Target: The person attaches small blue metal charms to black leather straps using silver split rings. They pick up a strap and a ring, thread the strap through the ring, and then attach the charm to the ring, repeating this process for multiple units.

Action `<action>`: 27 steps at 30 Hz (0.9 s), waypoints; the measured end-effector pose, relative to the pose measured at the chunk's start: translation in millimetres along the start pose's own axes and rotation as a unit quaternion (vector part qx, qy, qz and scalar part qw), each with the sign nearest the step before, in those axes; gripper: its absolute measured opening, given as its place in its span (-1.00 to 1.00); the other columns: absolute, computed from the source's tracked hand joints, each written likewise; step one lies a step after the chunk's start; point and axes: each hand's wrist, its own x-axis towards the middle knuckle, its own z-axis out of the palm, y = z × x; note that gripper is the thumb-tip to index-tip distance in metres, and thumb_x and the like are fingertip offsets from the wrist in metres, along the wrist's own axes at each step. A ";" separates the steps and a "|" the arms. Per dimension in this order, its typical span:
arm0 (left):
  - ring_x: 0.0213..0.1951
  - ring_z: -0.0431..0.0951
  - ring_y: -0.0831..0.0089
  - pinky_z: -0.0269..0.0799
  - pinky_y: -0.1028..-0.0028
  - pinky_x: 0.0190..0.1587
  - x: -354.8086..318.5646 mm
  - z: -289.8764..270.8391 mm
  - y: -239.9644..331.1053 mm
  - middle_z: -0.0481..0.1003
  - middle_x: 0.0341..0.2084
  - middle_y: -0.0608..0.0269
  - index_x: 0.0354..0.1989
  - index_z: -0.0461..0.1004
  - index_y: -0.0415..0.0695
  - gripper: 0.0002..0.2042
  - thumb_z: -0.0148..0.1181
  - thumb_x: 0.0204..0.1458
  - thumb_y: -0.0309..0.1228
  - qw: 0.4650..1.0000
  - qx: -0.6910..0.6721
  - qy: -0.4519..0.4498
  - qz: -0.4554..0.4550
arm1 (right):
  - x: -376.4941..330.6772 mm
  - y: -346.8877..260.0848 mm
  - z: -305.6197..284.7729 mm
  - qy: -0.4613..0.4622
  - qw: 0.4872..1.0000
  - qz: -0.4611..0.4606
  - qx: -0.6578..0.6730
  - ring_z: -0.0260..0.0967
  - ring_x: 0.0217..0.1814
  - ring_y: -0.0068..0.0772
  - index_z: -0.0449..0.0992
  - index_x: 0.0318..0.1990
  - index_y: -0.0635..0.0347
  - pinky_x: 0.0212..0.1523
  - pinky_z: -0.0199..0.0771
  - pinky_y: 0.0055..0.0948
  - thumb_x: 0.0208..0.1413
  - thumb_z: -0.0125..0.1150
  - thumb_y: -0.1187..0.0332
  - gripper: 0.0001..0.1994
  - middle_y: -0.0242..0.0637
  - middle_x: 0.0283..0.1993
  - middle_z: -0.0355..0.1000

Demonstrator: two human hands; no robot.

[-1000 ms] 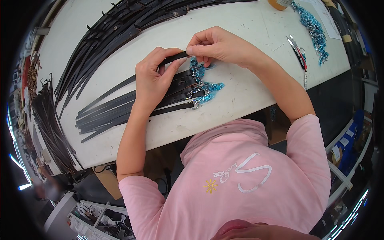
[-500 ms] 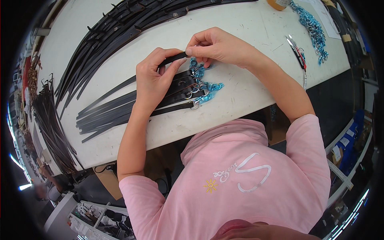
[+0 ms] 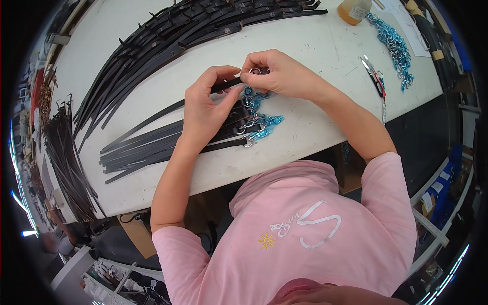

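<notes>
A long black strap [image 3: 168, 110] runs out beneath my left hand [image 3: 206, 104], its tail trailing left across the table. Thumb and fingers of that hand pinch the strap close to its end. My right hand [image 3: 279, 76] grips the same end between thumb and forefinger, with a silvery metal ring [image 3: 258, 71] showing at its fingers. Whether the ring is joined to the strap is hidden by the fingers. Just below both hands lies a group of finished-looking black straps [image 3: 223, 146] with metal rings and blue plastic film [image 3: 272, 120] at their right ends.
A large pile of black straps [image 3: 168, 51] covers the table's far left. More thin straps [image 3: 68, 152] hang over the left edge. At right lie red-and-black snips [image 3: 375, 76], a blue-wrapped bundle of rings [image 3: 394, 46] and a bottle of amber liquid [image 3: 353, 10].
The whole scene sits slightly lower in the picture. Both hands stay at the strap's end, the left a little farther right. More of the metal ring shows at my right fingers.
</notes>
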 end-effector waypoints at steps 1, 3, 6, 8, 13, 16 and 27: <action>-0.36 0.60 0.46 0.53 0.49 -0.27 0.0 -1.0 -0.5 0.63 -0.30 0.19 -0.15 0.59 -0.24 -0.81 0.36 0.04 -0.59 1.000 0.010 -0.007 -0.005 | -0.1 -0.1 -0.4 -0.005 1.000 0.002 0.000 0.31 -0.42 -0.70 0.55 -0.22 0.25 -0.34 0.40 -0.62 0.26 0.23 0.28 -0.81 -0.50 -0.44 0.39; -0.37 0.60 0.45 0.53 0.50 -0.29 0.1 -2.6 -3.3 0.63 -0.31 0.19 -0.18 0.59 -0.24 -0.83 0.36 0.03 -0.59 0.999 0.030 -0.021 -0.013 | -0.2 0.0 -1.7 -0.016 1.000 0.005 0.008 0.31 -0.41 -0.70 0.55 -0.22 0.24 -0.33 0.40 -0.62 0.26 0.22 0.27 -0.81 -0.50 -0.44 0.40; -0.41 0.59 0.51 0.49 0.55 -0.41 0.1 -4.8 -4.8 0.62 -0.33 0.23 -0.23 0.59 -0.22 -0.85 0.38 0.02 -0.59 0.998 0.054 -0.017 0.019 | -0.4 -2.0 -4.0 -0.036 0.999 0.014 0.034 0.34 -0.38 -0.70 0.56 -0.20 0.23 -0.32 0.42 -0.62 0.28 0.22 0.26 -0.80 -0.49 -0.41 0.42; -0.42 0.58 0.53 0.47 0.56 -0.45 -0.7 -5.3 -9.4 0.61 -0.36 0.25 -0.24 0.60 -0.21 -0.85 0.38 0.01 -0.60 0.998 0.055 -0.012 0.039 | -1.0 -3.6 -5.7 -0.051 0.997 0.023 0.057 0.38 -0.34 -0.70 0.58 -0.17 0.23 -0.30 0.45 -0.63 0.30 0.22 0.24 -0.78 -0.48 -0.38 0.45; -0.42 0.59 0.51 0.48 0.56 -0.44 -2.1 -11.2 -5.5 0.61 -0.37 0.26 -0.25 0.60 -0.20 -0.86 0.38 0.01 -0.60 0.997 0.068 -0.007 0.036 | -1.2 -3.8 -13.4 -0.076 0.991 0.038 0.098 0.44 -0.25 -0.66 0.60 -0.04 0.26 -0.23 0.52 -0.62 0.32 0.22 0.22 -0.73 -0.42 -0.31 0.51; -0.41 0.60 0.50 0.49 0.56 -0.44 -2.3 -11.9 -6.7 0.60 -0.38 0.25 -0.26 0.60 -0.20 -0.86 0.38 0.00 -0.61 0.995 0.081 -0.007 0.052 | 1.4 0.4 -13.0 -0.076 0.994 0.020 0.078 0.45 -0.25 -0.64 0.60 -0.03 0.30 -0.22 0.53 -0.61 0.32 0.23 0.24 -0.72 -0.40 -0.30 0.52; -0.39 0.62 0.46 0.53 0.54 -0.43 -4.9 -10.4 -14.0 0.60 -0.35 0.24 -0.26 0.58 -0.19 -0.85 0.39 0.00 -0.61 0.995 0.085 -0.019 0.042 | 2.6 3.5 -12.2 -0.069 0.997 0.017 0.034 0.46 -0.28 -0.64 0.61 -0.10 0.31 -0.25 0.53 -0.62 0.31 0.23 0.27 -0.75 -0.38 -0.33 0.53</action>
